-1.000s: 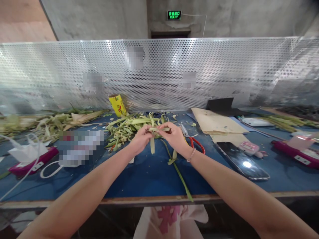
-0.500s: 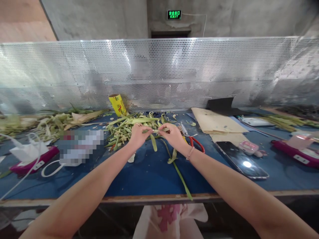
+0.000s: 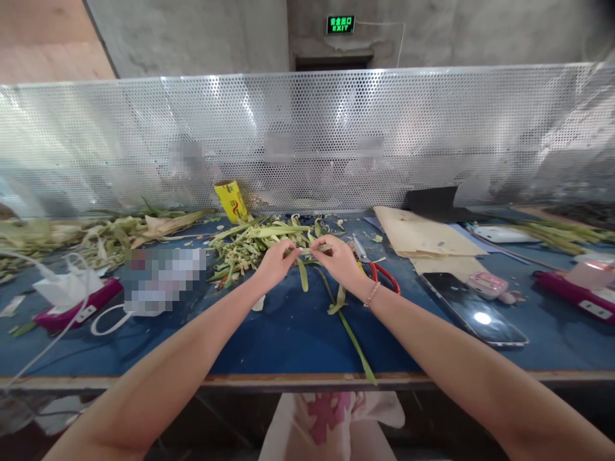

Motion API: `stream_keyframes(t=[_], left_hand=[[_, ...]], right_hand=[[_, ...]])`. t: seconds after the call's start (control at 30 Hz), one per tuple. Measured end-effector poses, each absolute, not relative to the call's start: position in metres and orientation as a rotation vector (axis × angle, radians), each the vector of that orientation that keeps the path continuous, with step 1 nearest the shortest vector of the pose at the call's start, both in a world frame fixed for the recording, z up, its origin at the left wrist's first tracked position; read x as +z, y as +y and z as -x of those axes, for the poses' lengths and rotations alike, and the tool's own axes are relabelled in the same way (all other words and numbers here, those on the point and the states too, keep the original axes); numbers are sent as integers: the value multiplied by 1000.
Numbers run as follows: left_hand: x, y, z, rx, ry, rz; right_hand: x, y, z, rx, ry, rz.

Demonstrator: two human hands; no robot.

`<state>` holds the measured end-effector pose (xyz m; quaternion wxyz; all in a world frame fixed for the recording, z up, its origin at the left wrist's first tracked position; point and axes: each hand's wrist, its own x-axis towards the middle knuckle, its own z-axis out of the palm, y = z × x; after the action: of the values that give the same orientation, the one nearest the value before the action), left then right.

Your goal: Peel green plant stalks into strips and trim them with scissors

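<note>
Between my two hands is a pale green leaf strip (image 3: 303, 275), one end of it hanging down. My left hand (image 3: 277, 264) pinches it from the left with thumb and fingertips. From the other side my right hand (image 3: 340, 262) pinches the same strip, close to the left fingertips. Behind my left hand lies a heap of cut green plant pieces (image 3: 235, 253). A long narrow green leaf (image 3: 358, 349) runs under my right wrist to the table's front edge. Red-handled scissors or pliers (image 3: 387, 276) lie just right of my right hand, partly hidden by it.
A yellow tube (image 3: 231, 200) stands tilted at the back, before a perforated metal screen (image 3: 307, 141). On the right are a phone (image 3: 473, 310), a pink case (image 3: 487, 284) and brown paper (image 3: 418, 234). Purple power strips (image 3: 103, 299) with cables sit at both sides.
The view has turned slightly, so everything sits a little further right. Both hands keep their pinch on the leaf strip, with only small finger movement.
</note>
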<state>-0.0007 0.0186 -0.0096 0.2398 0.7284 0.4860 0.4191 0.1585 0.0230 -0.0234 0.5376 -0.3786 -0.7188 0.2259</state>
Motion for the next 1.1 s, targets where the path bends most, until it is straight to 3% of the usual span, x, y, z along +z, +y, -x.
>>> stream_keyframes(t=[0.47,0.7,1.1], left_hand=[[-4,11,-7,1158,885,-1246],[-3,9,-8,1216,855,-1258],[-6,11,-9,1289,989,-1526]], right_hand=[[-27,33,-167,61,-2096,628],[-27,26,-166,-106,-2170,584],[-20,12,-165,-70,-2136,560]])
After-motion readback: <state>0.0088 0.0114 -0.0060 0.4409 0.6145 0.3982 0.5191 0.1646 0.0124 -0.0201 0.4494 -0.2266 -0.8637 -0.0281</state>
